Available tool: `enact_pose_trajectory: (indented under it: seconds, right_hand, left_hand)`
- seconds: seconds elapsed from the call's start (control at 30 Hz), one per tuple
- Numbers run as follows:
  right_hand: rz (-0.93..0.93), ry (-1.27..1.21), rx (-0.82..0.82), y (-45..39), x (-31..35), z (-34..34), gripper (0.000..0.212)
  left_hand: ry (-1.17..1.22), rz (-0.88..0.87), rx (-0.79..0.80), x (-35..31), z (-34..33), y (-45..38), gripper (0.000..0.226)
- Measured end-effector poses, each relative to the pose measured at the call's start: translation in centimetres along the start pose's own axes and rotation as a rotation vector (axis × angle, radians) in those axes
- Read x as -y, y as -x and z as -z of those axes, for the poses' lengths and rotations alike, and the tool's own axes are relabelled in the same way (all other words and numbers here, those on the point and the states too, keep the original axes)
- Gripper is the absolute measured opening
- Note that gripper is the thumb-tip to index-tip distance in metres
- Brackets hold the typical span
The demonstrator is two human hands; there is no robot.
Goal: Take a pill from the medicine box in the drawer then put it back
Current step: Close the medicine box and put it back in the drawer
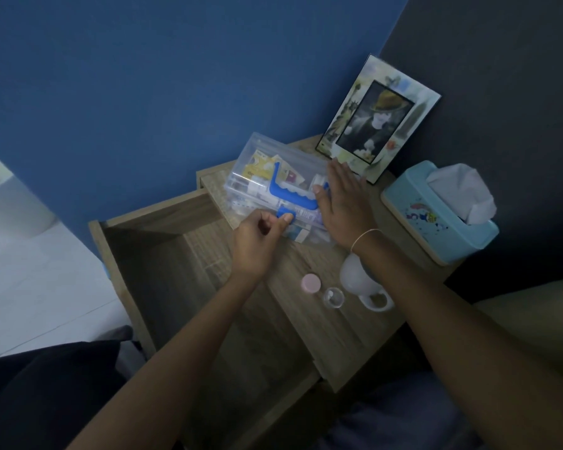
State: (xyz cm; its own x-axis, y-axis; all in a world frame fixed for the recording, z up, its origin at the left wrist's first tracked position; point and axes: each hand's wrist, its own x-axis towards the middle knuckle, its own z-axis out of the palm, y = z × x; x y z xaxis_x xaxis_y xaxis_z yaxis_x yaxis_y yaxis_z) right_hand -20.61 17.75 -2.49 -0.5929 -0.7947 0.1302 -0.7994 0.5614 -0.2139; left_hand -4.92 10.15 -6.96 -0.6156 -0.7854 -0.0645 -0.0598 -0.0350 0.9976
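The box (273, 186) is a clear plastic case with a blue handle (290, 193) lying across its lid and a blue latch (285, 213) on its near edge; through the walls show packets and cartons in yellow, white and pale blue, too blurred to read. It sits on the counter (332, 326), a wood-grain bedside top, at the back near the blue wall, with one end over the counter's left edge above the open drawer (163, 280). The drawer is pulled out to the left of the box and its inside looks dark and bare where it shows. The left hand (257, 245) is at the box's near edge, its grip pinched with thumb and forefinger closed on the latch. The right hand (345, 196) lies flat and open on the right end of the lid, fingers spread toward the back, thumb touching the handle's end; it holds nothing, and a thin band circles the wrist. Behind the box a photo frame (377, 118) leans against the dark wall. To the right of the box stands a pale blue tissue box (442, 216) with a tissue sticking up. Nearer than the box, on the counter, are a pink cap (311, 283), a small clear jar (333, 297) just beside it, and a white mug (361, 280) partly under the right forearm.
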Motion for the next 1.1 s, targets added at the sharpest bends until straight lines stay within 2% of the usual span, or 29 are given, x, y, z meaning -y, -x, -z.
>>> enact_pose_trajectory:
  seconds: [0.17,0.37,0.5,0.6,0.73,0.87,0.97,1.03,1.1]
  right_hand:
    - [0.000,0.048,-0.002,0.3,0.4,0.5,0.058]
    - [-0.016,0.059,-0.004,0.6,0.9,1.2,0.059]
    - [-0.119,-0.102,-0.158,1.8,1.6,1.9,0.071]
    - [-0.302,-0.305,-0.225,2.2,2.7,1.8,0.073]
    - [-0.492,-0.495,-0.183,1.5,3.9,2.0,0.078]
    - [-0.609,-0.577,-0.136,1.0,4.0,2.1,0.081]
    - [-0.652,-0.664,-0.145,0.8,3.9,2.4,0.081]
    - [-0.678,-0.680,-0.145,0.6,4.0,2.7,0.080]
    - [-0.699,-0.691,-0.124,0.8,4.4,3.1,0.079]
  left_hand:
    - [-0.100,-0.044,0.030,-0.1,0.4,0.5,0.027]
    - [-0.224,-0.094,-0.039,-1.0,2.7,2.4,0.022]
    - [-0.383,-0.209,-0.190,-3.5,5.4,0.6,0.020]
    - [-0.486,-0.261,-0.169,-5.3,6.6,-1.9,0.035]
    - [-0.522,-0.149,0.012,-6.2,5.6,-4.5,0.062]
    - [-0.482,-0.001,0.053,-5.6,4.4,-5.9,0.074]
    - [-0.361,0.101,0.050,-5.2,4.0,-6.5,0.066]
    - [-0.325,0.104,0.054,-5.2,4.1,-6.6,0.052]
    - [-0.331,0.092,0.044,-5.4,4.6,-6.5,0.049]
